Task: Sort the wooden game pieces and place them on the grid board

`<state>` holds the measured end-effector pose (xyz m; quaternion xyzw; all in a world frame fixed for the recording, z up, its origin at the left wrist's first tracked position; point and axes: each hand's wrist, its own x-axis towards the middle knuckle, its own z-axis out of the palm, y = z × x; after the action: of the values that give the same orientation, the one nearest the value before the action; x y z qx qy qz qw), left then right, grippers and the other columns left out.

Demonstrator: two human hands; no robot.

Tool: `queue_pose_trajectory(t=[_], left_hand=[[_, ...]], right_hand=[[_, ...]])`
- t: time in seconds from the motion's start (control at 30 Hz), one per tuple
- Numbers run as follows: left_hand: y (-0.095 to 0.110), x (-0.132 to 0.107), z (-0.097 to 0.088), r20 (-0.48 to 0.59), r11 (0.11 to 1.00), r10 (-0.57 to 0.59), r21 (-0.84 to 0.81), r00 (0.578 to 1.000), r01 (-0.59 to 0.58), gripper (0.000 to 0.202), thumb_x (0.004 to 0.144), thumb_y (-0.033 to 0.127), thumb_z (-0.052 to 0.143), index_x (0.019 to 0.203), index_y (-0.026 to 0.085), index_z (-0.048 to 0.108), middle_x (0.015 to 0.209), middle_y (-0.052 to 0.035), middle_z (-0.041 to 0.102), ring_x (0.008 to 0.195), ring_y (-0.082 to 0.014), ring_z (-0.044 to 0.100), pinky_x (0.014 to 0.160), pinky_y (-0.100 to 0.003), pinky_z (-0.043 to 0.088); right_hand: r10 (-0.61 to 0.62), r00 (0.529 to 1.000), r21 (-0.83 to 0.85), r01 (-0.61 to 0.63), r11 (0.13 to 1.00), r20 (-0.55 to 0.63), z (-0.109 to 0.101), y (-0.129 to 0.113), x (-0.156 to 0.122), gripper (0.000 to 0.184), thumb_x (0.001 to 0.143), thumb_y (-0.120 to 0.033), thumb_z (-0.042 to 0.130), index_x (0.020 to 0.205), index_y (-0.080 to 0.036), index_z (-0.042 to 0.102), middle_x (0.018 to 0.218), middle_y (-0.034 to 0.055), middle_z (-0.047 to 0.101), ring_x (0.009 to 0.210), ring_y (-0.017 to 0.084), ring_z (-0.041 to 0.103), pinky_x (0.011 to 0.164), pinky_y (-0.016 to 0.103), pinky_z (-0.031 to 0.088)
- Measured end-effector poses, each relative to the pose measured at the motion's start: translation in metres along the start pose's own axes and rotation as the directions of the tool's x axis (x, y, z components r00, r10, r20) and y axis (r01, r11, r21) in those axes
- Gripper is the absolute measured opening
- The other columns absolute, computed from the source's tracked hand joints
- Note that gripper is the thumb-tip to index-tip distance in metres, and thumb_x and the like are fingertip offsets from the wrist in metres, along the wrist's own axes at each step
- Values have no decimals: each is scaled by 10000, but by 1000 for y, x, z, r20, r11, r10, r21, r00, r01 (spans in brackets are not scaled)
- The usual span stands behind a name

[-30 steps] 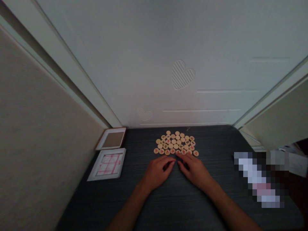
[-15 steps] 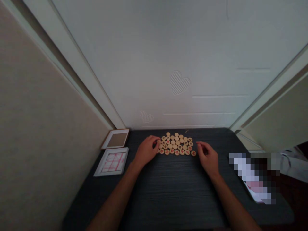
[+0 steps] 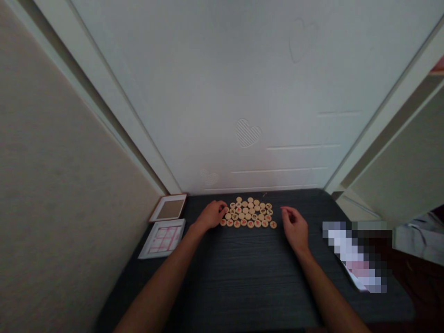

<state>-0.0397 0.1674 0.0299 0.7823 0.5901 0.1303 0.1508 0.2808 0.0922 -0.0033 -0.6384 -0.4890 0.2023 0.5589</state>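
**Toward the back of a dark table (image 3: pixel 243 277), wooden discs (image 3: pixel 247 216) lie between a left hand (image 3: pixel 212 214) and a right hand (image 3: pixel 295 226)**

The discs form a loose, flat cluster, closely set, nearer the table's back edge than the front. Along the near side runs a fairly straight row with red marks; behind it, plain faces mix with black and red characters, and the far outline is ragged.

The left hand is at the cluster's left end, its fingertips drawn in narrowly at the outermost discs; whether one is pinched cannot be told. The right hand hangs to the other side, apart from the discs, fingers curled with the thumb close to them; whether the tips meet cannot be told either.

A broad stretch of tabletop spreads between the forearms, with a smaller strip between the right hand and a pixelated object (image 3: pixel 354 256) by the right edge. Room is tighter at the left, where a brown-floored tray (image 3: pixel 169 209) and a white tray (image 3: pixel 147 247) with a red grid line the table's edge, the latter just beside the left forearm. A white door panel (image 3: pixel 208 92) rises behind the back edge.
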Motion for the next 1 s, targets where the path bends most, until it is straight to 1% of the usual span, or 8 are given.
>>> queue_pose_trajectory(t=[0.13,0.33,0.47,0.6,0.7,0.77,0.9,1.0], left_hand=[[0,-2,0,-6,999,2,33,1000,-2,314,976,314,506,1205,214,696,1006,-81,689,943,-202,670,900,-304,508],[0,-8,-8,9,996,39,85,999,-40,303,969,332,528,1198,245,706,1131,-89,669,1028,-221,651,959,-315,490],[-1,-11,-11,23,992,78,97,997,-79,323,959,260,521,1235,234,688,1179,-98,654,1061,-225,645,984,-325,483],[-2,-13,-12,50,987,136,85,989,-140,332,924,188,546,1215,237,699,1184,-94,650,1069,-216,643,1000,-311,472],[-1,-13,-13,63,983,167,68,984,-171,318,911,214,583,1206,247,696,1172,-88,650,1062,-216,640,988,-308,475],[-1,-12,-14,70,981,181,52,981,-185,266,908,236,594,1147,249,709,1128,-77,657,1025,-209,645,958,-302,485],[-5,-11,-18,46,986,167,18,985,-168,167,917,250,573,1012,198,700,1049,-83,662,949,-208,650,907,-314,499],[-4,-14,-23,0,990,139,-19,990,-139,216,963,305,509,1027,170,665,1042,-101,668,918,-212,658,873,-329,507]], right_hand=[[12,1000,25,-12,1000,1,0,1,1,431,885,-528,574,1029,-164,754,848,86,762,734,223,673,690,323,507],[9,1000,39,-9,999,1,0,4,2,436,889,-533,572,1020,-158,751,834,85,758,724,221,670,674,319,508],[-2,1000,45,2,999,8,0,4,1,443,891,-542,572,1018,-157,750,838,87,759,729,225,674,669,323,513],[-3,1000,38,3,999,3,0,5,1,443,893,-545,575,1020,-158,750,864,94,766,739,228,681,675,328,518],[-3,1000,34,3,999,6,1,6,1,446,888,-552,581,1015,-160,750,863,92,768,736,226,683,680,327,521],[-8,1000,32,8,999,9,1,6,2,447,885,-555,585,1010,-160,751,861,91,768,737,225,684,686,328,523],[-14,1000,27,14,1000,15,1,5,3,443,892,-549,579,1013,-158,749,859,89,765,738,221,683,689,325,524],[-8,1000,18,8,1000,11,1,4,1,436,897,-539,576,1018,-157,748,830,81,757,711,213,673,669,319,520]])
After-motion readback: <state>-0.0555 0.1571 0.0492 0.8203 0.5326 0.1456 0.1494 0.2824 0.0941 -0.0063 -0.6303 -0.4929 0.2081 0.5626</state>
